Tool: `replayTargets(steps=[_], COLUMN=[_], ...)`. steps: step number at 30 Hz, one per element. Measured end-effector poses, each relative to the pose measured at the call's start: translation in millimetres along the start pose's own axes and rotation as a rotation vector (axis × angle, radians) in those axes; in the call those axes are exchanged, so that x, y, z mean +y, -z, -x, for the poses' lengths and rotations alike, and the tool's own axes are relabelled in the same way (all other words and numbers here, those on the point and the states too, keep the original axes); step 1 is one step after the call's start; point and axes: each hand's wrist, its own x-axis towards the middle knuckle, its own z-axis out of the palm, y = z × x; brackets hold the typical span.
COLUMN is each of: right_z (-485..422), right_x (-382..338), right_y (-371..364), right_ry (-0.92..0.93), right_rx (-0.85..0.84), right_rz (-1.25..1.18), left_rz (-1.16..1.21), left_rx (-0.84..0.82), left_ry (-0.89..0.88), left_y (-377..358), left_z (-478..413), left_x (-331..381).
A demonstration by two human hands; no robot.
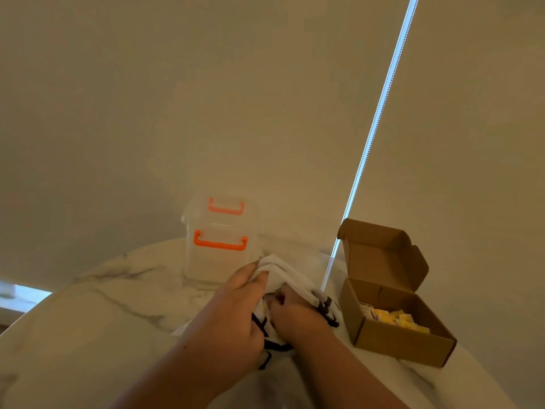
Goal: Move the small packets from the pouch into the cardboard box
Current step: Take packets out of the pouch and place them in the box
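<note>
A white cloth pouch [287, 274] with black drawstrings lies on the marble table near its middle. My left hand [236, 308] grips the pouch's far edge and holds it up. My right hand [295, 315] is pushed into the pouch's mouth with its fingers hidden inside, so what they hold cannot be seen. A sliver of yellow packet [267, 306] shows between my hands. To the right stands the open cardboard box [395, 342], lid flap raised, with several small yellow and white packets [396, 318] lying in it.
A clear plastic container [218, 261] with orange latches stands behind the pouch, close to the wall. A roller-blind bead chain [374, 137] hangs down to the table between the container and the box. The round table's edge [35, 308] curves off at the left.
</note>
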Motion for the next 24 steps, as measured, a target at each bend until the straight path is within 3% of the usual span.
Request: replayTargets(steps=[10,17,22,24], right_z=[-7.6,18.6,73.5,92.3], right_x=[-11.4,-20.1,-16.2,-11.6], right_y=[2.1,15.6,37.5,48.9], right_ry=[-0.049,0.028,0.388,0.451], right_rx=[-0.07,-0.051,0.163,0.184], right_rz=[0.117,0.248,0.192,0.113], left_rz=[0.007,0.086,0.119,0.13], left_rx=[-0.013,-0.002,0.022,0.021], left_ry=[0.01,0.017,0.037,0.053], left_y=[3.8,3.3,9.3,9.1], left_z=[-2.0,-1.7,-2.8,-3.2], left_x=[3.6,-1.8,1.3,0.3])
